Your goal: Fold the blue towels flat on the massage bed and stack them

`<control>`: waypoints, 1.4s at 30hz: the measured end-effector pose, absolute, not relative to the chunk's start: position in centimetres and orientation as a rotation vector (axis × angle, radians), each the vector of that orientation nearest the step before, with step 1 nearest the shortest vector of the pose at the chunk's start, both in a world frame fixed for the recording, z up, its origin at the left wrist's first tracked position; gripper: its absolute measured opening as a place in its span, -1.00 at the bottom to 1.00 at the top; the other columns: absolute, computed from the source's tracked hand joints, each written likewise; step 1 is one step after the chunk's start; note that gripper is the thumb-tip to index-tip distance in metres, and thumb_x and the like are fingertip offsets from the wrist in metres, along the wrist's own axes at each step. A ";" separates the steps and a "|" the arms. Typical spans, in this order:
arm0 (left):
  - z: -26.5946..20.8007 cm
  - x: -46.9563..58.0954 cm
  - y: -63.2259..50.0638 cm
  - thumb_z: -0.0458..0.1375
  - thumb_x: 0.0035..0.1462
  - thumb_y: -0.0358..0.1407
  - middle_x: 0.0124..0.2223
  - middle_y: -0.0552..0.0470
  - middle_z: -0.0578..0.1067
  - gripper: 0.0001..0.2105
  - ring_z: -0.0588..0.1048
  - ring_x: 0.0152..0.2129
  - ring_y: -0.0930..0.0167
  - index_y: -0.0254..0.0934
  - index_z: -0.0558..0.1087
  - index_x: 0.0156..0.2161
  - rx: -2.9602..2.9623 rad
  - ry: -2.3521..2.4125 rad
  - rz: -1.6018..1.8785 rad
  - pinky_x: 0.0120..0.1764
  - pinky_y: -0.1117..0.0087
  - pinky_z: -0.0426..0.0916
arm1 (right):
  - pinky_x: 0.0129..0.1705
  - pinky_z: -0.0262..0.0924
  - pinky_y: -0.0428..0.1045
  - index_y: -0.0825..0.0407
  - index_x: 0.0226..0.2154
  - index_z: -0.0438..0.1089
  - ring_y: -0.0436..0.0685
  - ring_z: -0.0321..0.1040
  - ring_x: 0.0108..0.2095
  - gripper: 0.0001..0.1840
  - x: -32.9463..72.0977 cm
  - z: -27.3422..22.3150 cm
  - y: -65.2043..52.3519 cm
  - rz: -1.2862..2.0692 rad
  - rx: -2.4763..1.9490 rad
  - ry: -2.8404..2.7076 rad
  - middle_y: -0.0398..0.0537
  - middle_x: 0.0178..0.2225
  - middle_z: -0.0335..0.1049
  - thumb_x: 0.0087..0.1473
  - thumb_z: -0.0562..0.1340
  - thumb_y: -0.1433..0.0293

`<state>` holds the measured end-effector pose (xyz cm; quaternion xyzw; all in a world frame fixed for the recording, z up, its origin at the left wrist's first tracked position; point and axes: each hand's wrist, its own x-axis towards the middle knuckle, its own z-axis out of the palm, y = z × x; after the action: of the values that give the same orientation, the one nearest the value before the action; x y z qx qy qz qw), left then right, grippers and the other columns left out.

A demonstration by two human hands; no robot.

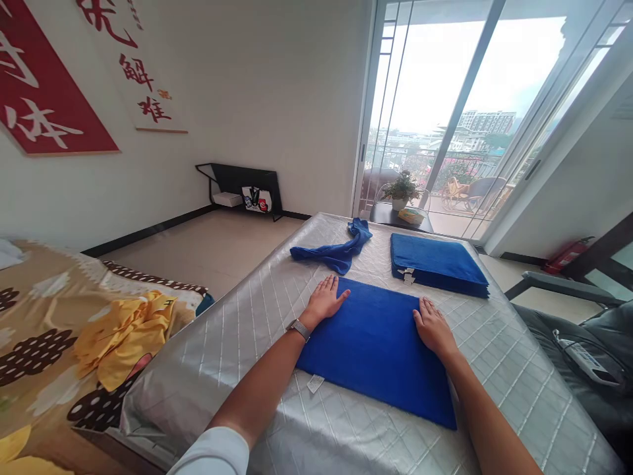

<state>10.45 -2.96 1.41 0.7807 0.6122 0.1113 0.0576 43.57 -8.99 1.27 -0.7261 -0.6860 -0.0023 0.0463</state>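
Note:
A blue towel lies flat as a rectangle on the silver quilted mattress, a white tag showing at its near left edge. My left hand, with a watch on the wrist, rests open on the towel's far left corner. On the far right corner lies my right hand, also open, fingers stretched out. Just beyond the towel is a crumpled blue cloth. A neat stack of folded blue towels with white tags sits farther back on the right.
To the left is a bed with a patterned sheet and a rumpled yellow cloth. A dark chair holding a power strip stands at right. Past the mattress are a potted plant and sliding glass doors.

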 end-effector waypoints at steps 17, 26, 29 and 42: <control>3.0 11.6 -3.5 -0.32 0.37 0.11 0.43 -0.31 0.05 -0.21 0.01 0.39 0.16 -0.55 0.06 0.39 2.373 2.043 0.258 0.38 0.11 -0.18 | 0.42 -0.38 0.07 0.30 0.42 -0.11 0.16 -0.29 0.44 -0.26 42.8 1.9 -9.3 0.116 -2.276 -2.001 0.13 0.46 -0.20 0.36 -0.22 0.18; 3.9 26.9 -7.0 -0.36 0.41 0.05 0.39 -0.18 0.21 -0.31 0.11 0.36 0.26 -0.39 0.12 0.39 2.772 1.294 0.364 0.35 0.19 -0.02 | 0.42 -0.34 0.07 0.29 0.42 -0.11 0.15 -0.30 0.45 -0.28 43.1 1.4 -9.3 0.087 -2.267 -2.025 0.13 0.46 -0.20 0.35 -0.19 0.24; 3.6 31.9 -7.4 -0.38 0.43 0.00 0.40 -0.14 0.21 -0.36 0.13 0.35 0.31 -0.34 0.15 0.38 2.767 1.162 0.432 0.33 0.21 0.03 | 0.42 -0.35 0.05 0.22 0.42 -0.07 0.15 -0.30 0.45 -0.27 43.7 0.9 -9.6 0.030 -2.224 -2.123 0.11 0.46 -0.17 0.28 -0.04 0.31; 1.9 22.3 -4.2 -0.41 0.37 0.14 0.43 -0.17 0.12 -0.23 0.02 0.39 0.27 -0.38 0.12 0.39 2.554 1.548 0.382 0.38 0.16 -0.11 | 0.42 -0.35 0.08 0.32 0.41 -0.10 0.16 -0.24 0.44 -0.26 42.8 1.8 -9.2 0.093 -2.266 -2.018 0.15 0.46 -0.20 0.35 -0.25 0.22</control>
<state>22.26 -4.19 1.90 0.8464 0.5131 0.1266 0.0654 42.75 -9.21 1.84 -0.7454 -0.6638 0.0307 0.0528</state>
